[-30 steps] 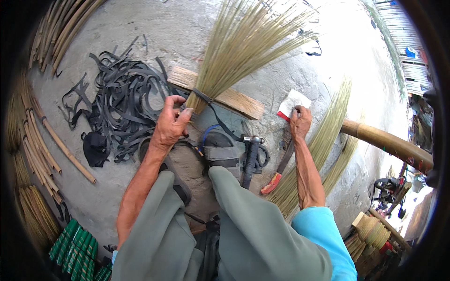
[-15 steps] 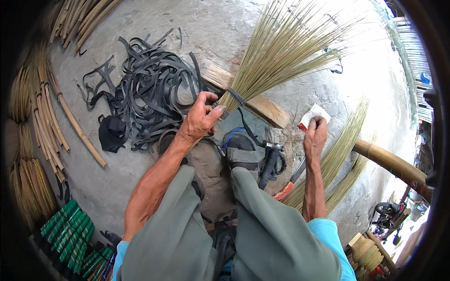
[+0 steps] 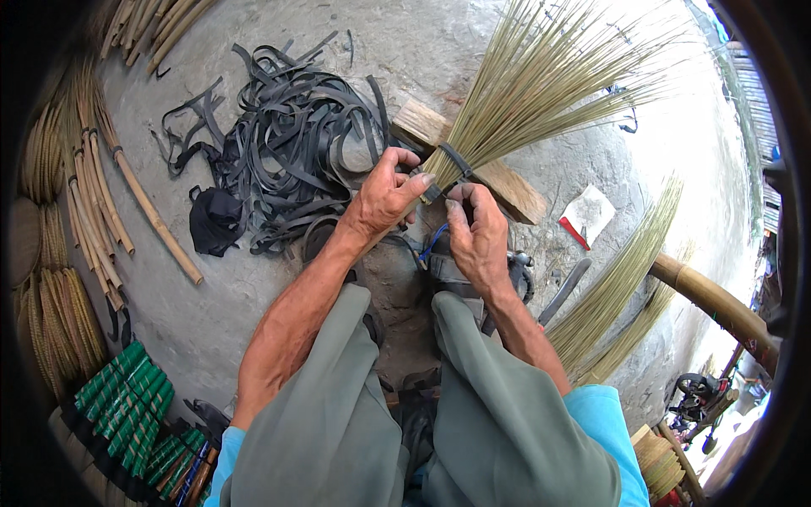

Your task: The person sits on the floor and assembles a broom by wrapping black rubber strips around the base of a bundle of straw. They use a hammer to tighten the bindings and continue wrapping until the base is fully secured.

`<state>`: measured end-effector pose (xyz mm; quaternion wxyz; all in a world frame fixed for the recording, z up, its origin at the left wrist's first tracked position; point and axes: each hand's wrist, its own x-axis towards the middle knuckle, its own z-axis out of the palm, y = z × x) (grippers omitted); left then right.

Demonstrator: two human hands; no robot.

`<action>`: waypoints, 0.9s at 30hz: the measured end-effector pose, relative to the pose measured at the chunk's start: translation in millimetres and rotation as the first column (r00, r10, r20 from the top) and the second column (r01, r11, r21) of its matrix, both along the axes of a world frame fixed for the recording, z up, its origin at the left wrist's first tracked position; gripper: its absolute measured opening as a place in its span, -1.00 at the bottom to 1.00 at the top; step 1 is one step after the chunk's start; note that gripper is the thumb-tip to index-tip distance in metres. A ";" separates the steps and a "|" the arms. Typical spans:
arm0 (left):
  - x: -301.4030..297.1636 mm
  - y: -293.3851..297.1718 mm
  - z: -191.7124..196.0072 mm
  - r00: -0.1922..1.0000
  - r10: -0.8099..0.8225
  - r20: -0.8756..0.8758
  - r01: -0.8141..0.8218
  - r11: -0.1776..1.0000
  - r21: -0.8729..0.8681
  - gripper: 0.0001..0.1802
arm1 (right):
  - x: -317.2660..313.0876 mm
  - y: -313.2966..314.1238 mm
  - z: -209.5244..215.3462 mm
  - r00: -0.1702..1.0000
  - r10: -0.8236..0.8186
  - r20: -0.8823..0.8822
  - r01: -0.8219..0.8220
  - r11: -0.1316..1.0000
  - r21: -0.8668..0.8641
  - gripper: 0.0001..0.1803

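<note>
Broom bundle (image 3: 541,93) lying across a wooden block (image 3: 473,160) on the floor, one black band (image 3: 456,159) already round its neck. Left hand (image 3: 384,194) closed on the neck; right hand (image 3: 477,232) pinching the band. Binding seemingly unfinished; spare black straps (image 3: 287,144) heaped nearby.

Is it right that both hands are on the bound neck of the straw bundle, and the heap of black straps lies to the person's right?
Not quite. In the head view the left hand and right hand do grip the bundle at its neck, but the black straps lie to the person's left, not right.
</note>
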<state>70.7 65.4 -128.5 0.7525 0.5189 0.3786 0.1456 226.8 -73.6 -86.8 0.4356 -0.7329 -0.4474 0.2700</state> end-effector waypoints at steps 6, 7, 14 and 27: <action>-1.4 1.9 -0.8 0.999 -0.027 -0.017 0.027 0.999 -0.024 -0.19 | -2.7 9.7 -1.2 0.973 -0.034 -0.228 0.034 0.999 -0.003 -0.74; -1.2 1.6 -1.0 1.000 -0.025 -0.012 0.024 0.999 -0.029 -0.20 | -2.9 11.0 -1.4 0.966 -0.042 -0.254 0.041 0.999 -0.010 -0.73; -0.5 -1.3 -5.2 1.000 0.018 0.019 -0.018 0.999 -0.038 -0.27 | -4.3 17.5 -6.9 0.968 -0.047 -0.248 0.057 0.998 0.031 -0.68; 8.8 -27.5 3.1 0.979 0.191 -0.065 -0.072 0.630 0.773 -0.60 | 8.3 22.8 -1.6 0.912 -0.151 -0.382 0.077 0.976 -0.202 -0.70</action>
